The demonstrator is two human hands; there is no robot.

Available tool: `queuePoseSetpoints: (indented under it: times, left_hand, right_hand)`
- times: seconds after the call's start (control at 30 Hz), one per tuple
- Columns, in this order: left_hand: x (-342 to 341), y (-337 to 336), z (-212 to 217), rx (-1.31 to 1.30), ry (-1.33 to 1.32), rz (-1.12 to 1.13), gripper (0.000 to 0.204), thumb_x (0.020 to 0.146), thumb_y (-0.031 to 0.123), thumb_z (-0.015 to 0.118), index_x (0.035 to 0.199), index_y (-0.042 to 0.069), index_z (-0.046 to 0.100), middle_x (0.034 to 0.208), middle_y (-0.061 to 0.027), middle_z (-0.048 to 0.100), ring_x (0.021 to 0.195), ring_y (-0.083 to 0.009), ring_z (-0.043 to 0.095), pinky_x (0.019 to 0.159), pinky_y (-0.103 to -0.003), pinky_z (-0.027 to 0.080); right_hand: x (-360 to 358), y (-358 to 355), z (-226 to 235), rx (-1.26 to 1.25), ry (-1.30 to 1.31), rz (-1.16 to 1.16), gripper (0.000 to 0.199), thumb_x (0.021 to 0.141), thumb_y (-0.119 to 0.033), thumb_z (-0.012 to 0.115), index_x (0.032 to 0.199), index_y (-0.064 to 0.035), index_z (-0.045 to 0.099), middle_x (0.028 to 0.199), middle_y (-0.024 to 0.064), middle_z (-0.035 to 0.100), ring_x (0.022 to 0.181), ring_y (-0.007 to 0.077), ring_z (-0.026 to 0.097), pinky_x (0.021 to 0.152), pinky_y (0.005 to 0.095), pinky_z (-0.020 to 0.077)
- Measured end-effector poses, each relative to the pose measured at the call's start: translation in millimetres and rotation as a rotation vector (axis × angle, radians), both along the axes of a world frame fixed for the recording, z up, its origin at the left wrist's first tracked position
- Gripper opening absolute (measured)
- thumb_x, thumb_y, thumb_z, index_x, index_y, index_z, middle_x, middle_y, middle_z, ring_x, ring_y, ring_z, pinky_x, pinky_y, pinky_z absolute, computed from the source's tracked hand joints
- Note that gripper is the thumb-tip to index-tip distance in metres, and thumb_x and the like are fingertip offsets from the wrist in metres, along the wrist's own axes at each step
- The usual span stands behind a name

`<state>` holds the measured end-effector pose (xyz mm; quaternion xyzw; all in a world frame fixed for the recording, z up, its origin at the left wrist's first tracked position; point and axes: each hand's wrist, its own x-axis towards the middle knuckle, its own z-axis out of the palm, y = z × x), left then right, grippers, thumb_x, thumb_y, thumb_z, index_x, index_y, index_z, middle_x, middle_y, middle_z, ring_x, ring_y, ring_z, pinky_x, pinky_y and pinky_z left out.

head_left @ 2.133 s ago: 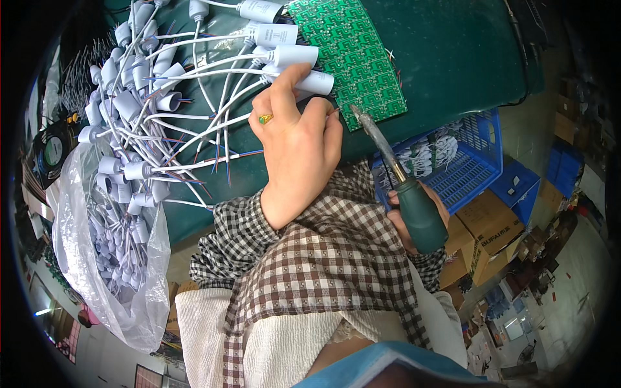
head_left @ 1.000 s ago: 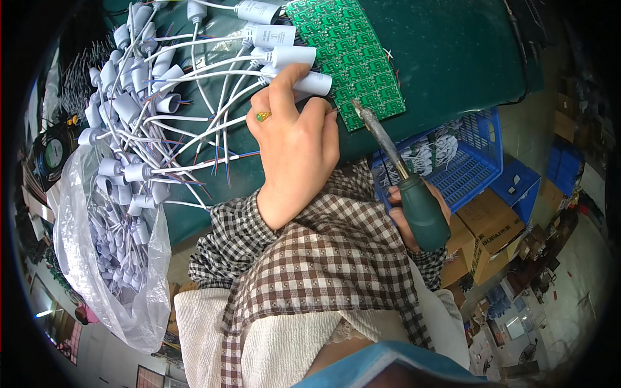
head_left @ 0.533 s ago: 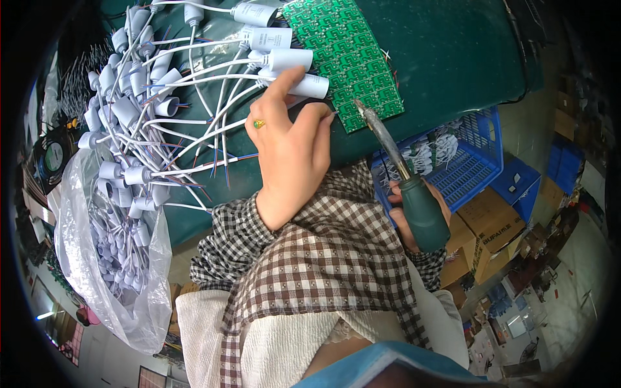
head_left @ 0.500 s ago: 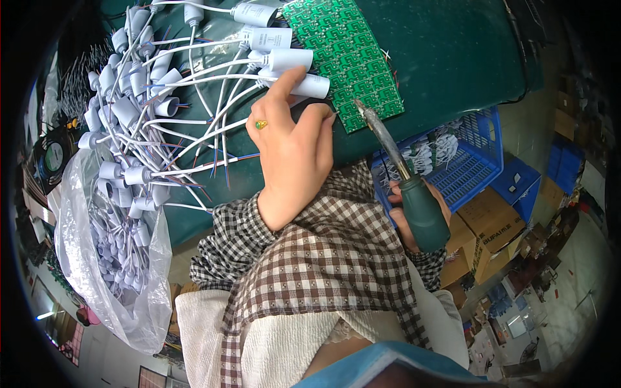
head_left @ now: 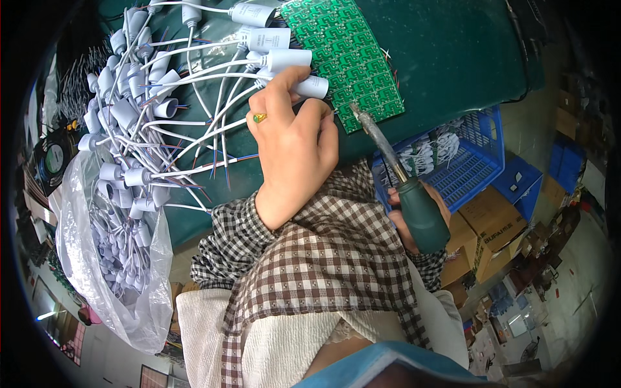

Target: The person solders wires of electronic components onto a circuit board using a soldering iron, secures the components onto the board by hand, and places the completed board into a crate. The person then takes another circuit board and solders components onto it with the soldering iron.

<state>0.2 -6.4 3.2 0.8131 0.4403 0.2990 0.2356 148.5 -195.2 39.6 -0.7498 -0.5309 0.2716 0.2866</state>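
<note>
Seemingly mid-soldering: right hand [head_left: 442,205] wraps iron [head_left: 424,223], tip [head_left: 357,111] at near end of green board [head_left: 352,58] on desk [head_left: 453,58]. Left hand [head_left: 294,149] curls against white socket [head_left: 315,87], left of board; cannot tell whether it pinches anything. Next move likely calls for steady tip.

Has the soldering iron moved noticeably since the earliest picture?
No: against the blue basket, the soldering iron in the right hand shows no clear shift either way, its tip at the circuit board.
</note>
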Motion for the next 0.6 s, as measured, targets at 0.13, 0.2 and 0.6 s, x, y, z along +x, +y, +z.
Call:
queuePoseSetpoints:
  times: [0.13, 0.2, 0.6]
  left_hand:
    - [0.3, 0.5, 7.4, -0.047, 0.073, 0.006, 0.01, 0.066, 0.005, 0.07, 0.074, 0.007, 0.065, 0.122, -0.0131, 0.053, 0.098, -0.03, 0.047, 0.087, -0.041, 0.038]
    - [0.4, 0.2, 7.7, -0.05, 0.076, 0.008, 0.011, 0.066, 0.005, 0.07, 0.075, 0.007, 0.064, 0.122, -0.0127, 0.053, 0.098, -0.03, 0.047, 0.087, -0.041, 0.037]
    - [-1.1, 4.3, 6.1, 0.036, 0.113, -0.059, 0.013, 0.066, 0.005, 0.069, 0.078, 0.006, 0.063, 0.122, -0.0094, 0.054, 0.101, -0.0303, 0.049, 0.085, -0.043, 0.035]
  right_hand:
    - [1.2, 4.5, 0.8, 0.011, -0.032, 0.053, 0.041, 0.076, -0.03, 0.079, 0.101, -0.0002, 0.067, 0.103, 0.0155, 0.065, 0.086, 0.0291, 0.066, 0.076, 0.0373, 0.0563]
    - [0.4, 3.3, -2.2, 0.061, -0.042, 0.051, 0.041, 0.077, -0.031, 0.078, 0.101, -0.0002, 0.067, 0.102, 0.016, 0.065, 0.085, 0.0295, 0.066, 0.075, 0.0376, 0.0564]
    - [1.5, 7.3, -1.9, 0.082, -0.062, 0.097, 0.039, 0.076, -0.031, 0.077, 0.099, -0.0004, 0.068, 0.101, 0.0179, 0.065, 0.083, 0.0313, 0.066, 0.073, 0.0389, 0.0565]
